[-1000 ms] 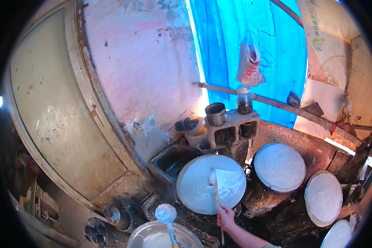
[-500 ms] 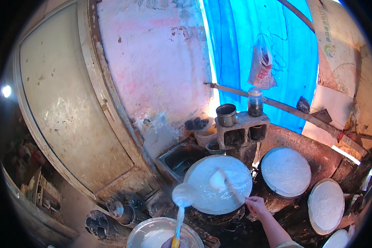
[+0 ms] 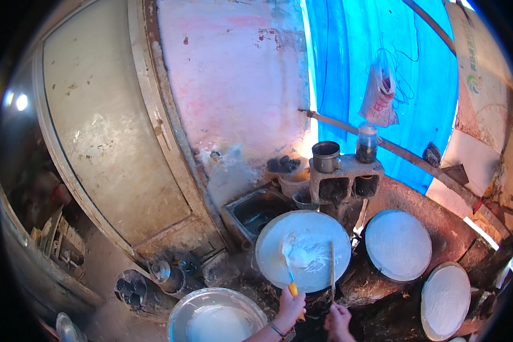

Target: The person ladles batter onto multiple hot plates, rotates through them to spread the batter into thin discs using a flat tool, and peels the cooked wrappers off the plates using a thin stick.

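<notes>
A round griddle (image 3: 271, 263) carries a spread layer of white batter, thicker and streaked at its middle. My left hand (image 3: 291, 306), a bracelet at its wrist, is closed round the yellow handle of a ladle (image 3: 286, 263). The batter-coated ladle head touches or hovers just over the batter left of centre; which one I cannot tell. My right hand (image 3: 338, 321) is closed on the lower end of a thin wooden stick (image 3: 332, 268), which reaches over the griddle's right part. Left of my hands stands a wide metal basin (image 3: 179, 305) with white batter in it.
Two more white-coated round griddles (image 3: 398, 245) (image 3: 446, 302) stand to the right. Behind are a rectangular sink (image 3: 233, 219) and a cinder block (image 3: 347, 171) bearing a metal mug (image 3: 326, 157) and a jar (image 3: 367, 142). Charred cylindrical briquettes (image 3: 134, 296) lie at left.
The ladle has moved from above the basin to the griddle with my left hand. My right hand has shifted down and left, and the stick now points straight away from me. The view has shifted slightly.
</notes>
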Demonstrator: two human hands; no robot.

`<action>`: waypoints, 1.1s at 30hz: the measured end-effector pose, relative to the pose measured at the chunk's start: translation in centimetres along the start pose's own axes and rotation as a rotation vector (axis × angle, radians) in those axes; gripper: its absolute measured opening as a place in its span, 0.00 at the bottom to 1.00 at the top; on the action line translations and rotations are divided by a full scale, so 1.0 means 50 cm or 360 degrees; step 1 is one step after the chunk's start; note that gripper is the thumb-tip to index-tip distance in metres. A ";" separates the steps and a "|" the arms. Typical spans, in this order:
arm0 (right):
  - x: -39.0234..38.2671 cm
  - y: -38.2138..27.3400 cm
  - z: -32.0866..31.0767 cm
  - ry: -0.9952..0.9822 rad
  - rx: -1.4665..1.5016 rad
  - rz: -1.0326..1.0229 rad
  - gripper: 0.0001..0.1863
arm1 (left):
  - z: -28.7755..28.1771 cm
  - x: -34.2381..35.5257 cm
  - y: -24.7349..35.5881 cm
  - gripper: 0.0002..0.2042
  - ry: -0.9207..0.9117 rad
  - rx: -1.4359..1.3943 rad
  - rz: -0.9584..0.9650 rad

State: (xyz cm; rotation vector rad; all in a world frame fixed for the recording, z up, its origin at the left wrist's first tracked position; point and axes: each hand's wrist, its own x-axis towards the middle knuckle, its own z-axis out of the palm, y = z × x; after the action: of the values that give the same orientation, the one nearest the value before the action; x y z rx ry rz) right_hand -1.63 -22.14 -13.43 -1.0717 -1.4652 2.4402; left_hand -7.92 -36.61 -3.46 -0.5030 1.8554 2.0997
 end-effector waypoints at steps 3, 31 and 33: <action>0.027 0.093 0.044 -0.0381 0.0107 -0.0052 0.07 | 0.040 -0.005 -0.094 0.14 0.0050 -0.0194 -0.0016; 0.095 -0.136 0.074 -0.0639 -0.1500 -0.1534 0.14 | -0.148 -0.045 0.062 0.07 -0.0965 -0.2507 -0.0688; 0.138 -0.157 0.040 -0.0793 -0.2076 -0.1790 0.13 | -0.159 -0.052 0.042 0.06 -0.0776 -0.2285 -0.0572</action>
State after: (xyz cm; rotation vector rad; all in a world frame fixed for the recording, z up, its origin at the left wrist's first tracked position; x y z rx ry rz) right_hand -10.05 -16.56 -10.10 0.4721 -2.7450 0.8147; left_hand -5.98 -44.71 -1.27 -0.4448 -0.2022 2.5877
